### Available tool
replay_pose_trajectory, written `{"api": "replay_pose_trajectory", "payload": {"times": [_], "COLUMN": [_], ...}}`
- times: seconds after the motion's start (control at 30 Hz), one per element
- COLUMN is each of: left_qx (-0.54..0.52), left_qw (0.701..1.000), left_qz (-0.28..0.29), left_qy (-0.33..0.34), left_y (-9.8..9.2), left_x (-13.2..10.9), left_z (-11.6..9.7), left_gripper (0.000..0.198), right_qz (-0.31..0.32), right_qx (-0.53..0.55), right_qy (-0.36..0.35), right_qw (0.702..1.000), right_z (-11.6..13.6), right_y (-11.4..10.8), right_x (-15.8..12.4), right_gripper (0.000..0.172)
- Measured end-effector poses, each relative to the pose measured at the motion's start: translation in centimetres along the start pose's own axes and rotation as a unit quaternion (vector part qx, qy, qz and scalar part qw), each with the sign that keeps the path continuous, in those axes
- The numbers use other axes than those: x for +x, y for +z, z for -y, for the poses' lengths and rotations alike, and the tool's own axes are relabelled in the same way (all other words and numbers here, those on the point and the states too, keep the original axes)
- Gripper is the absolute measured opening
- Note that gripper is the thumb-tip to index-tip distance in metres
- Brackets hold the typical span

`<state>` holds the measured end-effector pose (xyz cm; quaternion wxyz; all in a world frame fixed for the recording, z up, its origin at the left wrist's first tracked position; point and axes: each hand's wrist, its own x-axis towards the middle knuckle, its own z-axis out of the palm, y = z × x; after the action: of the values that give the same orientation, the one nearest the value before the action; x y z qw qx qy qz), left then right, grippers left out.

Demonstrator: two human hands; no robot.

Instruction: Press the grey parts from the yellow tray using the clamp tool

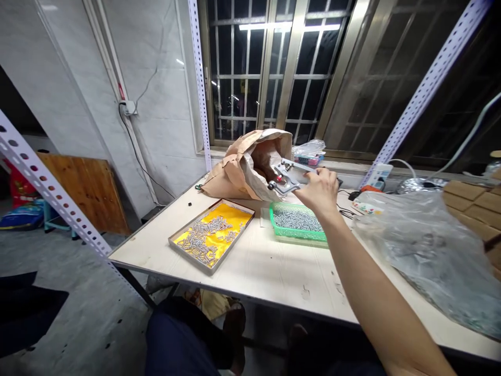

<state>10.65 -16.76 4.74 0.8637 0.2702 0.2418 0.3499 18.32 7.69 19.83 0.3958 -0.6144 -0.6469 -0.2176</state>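
My right hand (320, 192) is closed around a grey metal tool (288, 180) with a small red part. The tool is held at the mouth of a large crumpled brown paper bag (230, 169), above the back of the table. Below my right hand sits a green basket (299, 235) filled with small metal pieces. To the left, a shallow tray (211, 270) lined with yellow holds scattered small metal pins. My left hand does not show.
A clear plastic bag (426, 245) lies on the right of the table (266, 271), beside stacked brown boxes (465, 190). Perforated metal posts (200, 83) stand around the table. Cables, a power strip (379, 176) and a small colourful container (309, 159) are at the back.
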Motion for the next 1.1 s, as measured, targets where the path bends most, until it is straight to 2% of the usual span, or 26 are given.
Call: {"api": "replay_pose_trajectory", "payload": {"times": [0.1,0.17,0.23,0.27,0.3,0.33,0.37,0.43,0.53,0.67,0.73,0.8,0.83,0.9,1.0,1.1], "left_qx": [0.078,0.120,0.183,0.314,0.424,0.510,0.575,0.605,0.615,0.624,0.625,0.607,0.588,0.533,0.448,0.379], "left_qw": [0.995,0.987,0.966,0.905,0.812,0.727,0.667,0.644,0.654,0.645,0.631,0.637,0.655,0.718,0.810,0.860], "left_qz": [-0.037,-0.070,-0.128,-0.219,-0.325,-0.399,-0.435,-0.445,-0.428,-0.431,-0.440,-0.432,-0.415,-0.363,-0.292,-0.263], "left_qy": [0.052,0.083,0.133,0.184,0.234,0.228,0.188,0.148,0.104,0.095,0.130,0.196,0.229,0.263,0.240,0.218], "left_y": [-4.1,-7.3,-10.9,-12.8,-14.6,-16.3,-17.8,-20.1,-22.0,-22.4,-21.7,-20.4,-19.5,-17.6,-14.8,-13.0], "left_x": [-0.8,-0.6,0.0,0.3,0.6,1.0,1.4,2.0,2.7,2.3,1.7,1.5,1.6,2.2,3.8,5.7], "left_z": [-4.0,-8.5,-14.0,-16.9,-19.6,-21.9,-23.8,-26.0,-26.5,-26.2,-25.9,-24.8,-23.8,-21.1,-16.0,-11.9], "left_gripper": [0.069,0.052,0.027,0.017,0.012,0.008,0.009,0.016,0.023,0.020,0.014,0.008,0.010,0.016,0.020,0.022], "right_qz": [0.045,0.070,0.090,0.097,0.102,0.107,0.113,0.127,0.148,0.167,0.170,0.172,0.173,0.170,0.150,0.132], "right_qx": [-0.010,-0.027,-0.054,-0.065,-0.074,-0.076,-0.074,-0.068,-0.060,-0.059,-0.060,-0.061,-0.062,-0.065,-0.075,-0.089], "right_qy": [-0.043,-0.056,-0.056,-0.051,-0.042,-0.033,-0.028,-0.025,-0.029,-0.030,-0.033,-0.035,-0.036,-0.040,-0.052,-0.069], "right_qw": [0.998,0.996,0.993,0.992,0.991,0.991,0.990,0.989,0.987,0.984,0.983,0.983,0.982,0.983,0.984,0.985], "right_z": [-2.7,-4.8,-6.5,-7.2,-7.7,-8.0,-8.2,-8.2,-8.0,-7.8,-7.5,-7.1,-6.8,-6.1,-5.1,-4.6], "right_y": [-0.2,-0.3,-0.4,-0.4,-0.3,-0.3,-0.2,0.0,0.5,1.1,1.3,1.4,1.5,1.5,1.4,1.5], "right_x": [-4.5,-8.3,-11.8,-13.2,-14.4,-15.2,-15.9,-16.7,-17.4,-18.5,-19.0,-19.3,-19.4,-19.3,-19.2,-19.5], "right_gripper": [0.041,0.041,0.040,0.039,0.038,0.037,0.037,0.036,0.037,0.037,0.036,0.037,0.038,0.038,0.038,0.037]}}
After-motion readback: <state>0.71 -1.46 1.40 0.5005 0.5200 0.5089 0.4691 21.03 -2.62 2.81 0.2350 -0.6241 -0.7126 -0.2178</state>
